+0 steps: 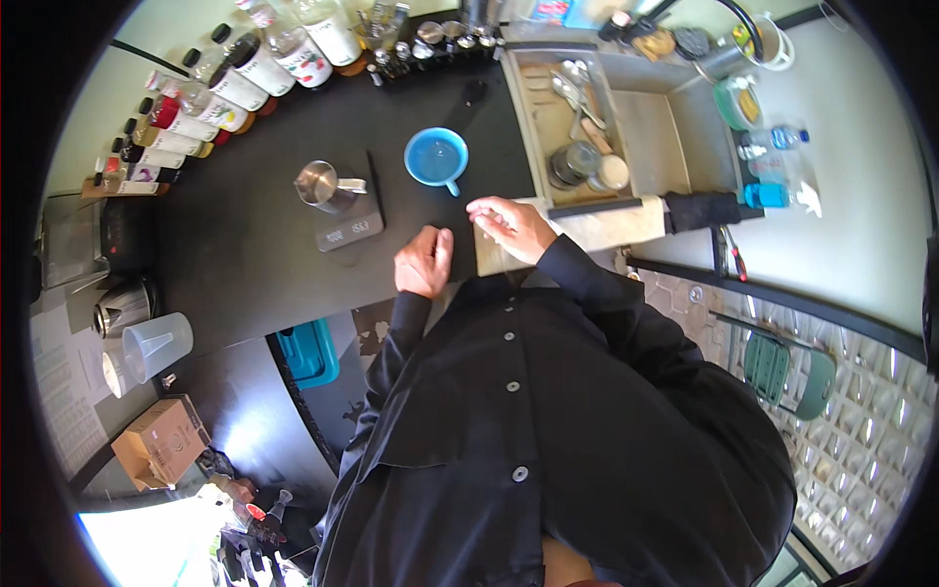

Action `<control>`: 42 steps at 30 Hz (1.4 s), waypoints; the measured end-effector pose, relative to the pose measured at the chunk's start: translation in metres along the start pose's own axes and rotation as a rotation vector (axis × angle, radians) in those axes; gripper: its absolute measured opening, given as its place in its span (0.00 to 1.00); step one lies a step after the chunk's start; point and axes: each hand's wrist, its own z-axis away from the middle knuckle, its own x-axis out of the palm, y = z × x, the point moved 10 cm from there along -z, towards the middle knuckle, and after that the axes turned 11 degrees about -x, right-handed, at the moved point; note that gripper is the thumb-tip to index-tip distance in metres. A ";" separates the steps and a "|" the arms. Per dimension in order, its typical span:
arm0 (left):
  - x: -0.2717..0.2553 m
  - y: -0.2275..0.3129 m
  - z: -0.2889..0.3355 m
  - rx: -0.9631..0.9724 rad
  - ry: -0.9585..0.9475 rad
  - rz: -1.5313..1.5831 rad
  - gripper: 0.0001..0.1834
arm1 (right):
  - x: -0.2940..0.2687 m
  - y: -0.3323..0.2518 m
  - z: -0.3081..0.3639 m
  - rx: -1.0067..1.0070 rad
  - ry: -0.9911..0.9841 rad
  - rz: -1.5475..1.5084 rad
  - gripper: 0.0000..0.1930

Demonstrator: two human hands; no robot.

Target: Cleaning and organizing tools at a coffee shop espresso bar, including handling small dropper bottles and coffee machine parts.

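Note:
My left hand (424,262) rests at the counter's front edge, its fingers curled into a loose fist with nothing showing in it. To its right, my right hand (515,231) hovers by the pale cloth at the sink's front, fingers slightly bent and apart, holding nothing. Just beyond both hands stands a light blue cup (436,157), its handle toward me; some liquid seems to be inside. Left of the cup, a small steel milk pitcher (328,187) sits on a dark digital scale (350,233) with a lit display. Neither hand touches the cup or the pitcher.
Several syrup bottles (235,88) line the counter's back left. The steel sink (675,127) at right holds glass jars (574,163) and spoons (570,90). A pale cloth (626,224) hangs over its front edge. Left, a translucent plastic jug (159,347) stands near an open cardboard box (161,442).

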 end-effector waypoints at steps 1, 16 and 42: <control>-0.001 -0.003 0.001 0.005 0.026 -0.015 0.19 | 0.004 0.000 0.015 0.060 -0.096 -0.046 0.12; 0.080 -0.028 0.141 -0.318 0.197 0.391 0.22 | -0.043 0.121 0.239 0.146 -0.403 0.230 0.16; 0.116 -0.170 0.504 -0.847 -0.102 -0.011 0.21 | -0.636 0.180 0.140 0.584 0.455 1.294 0.14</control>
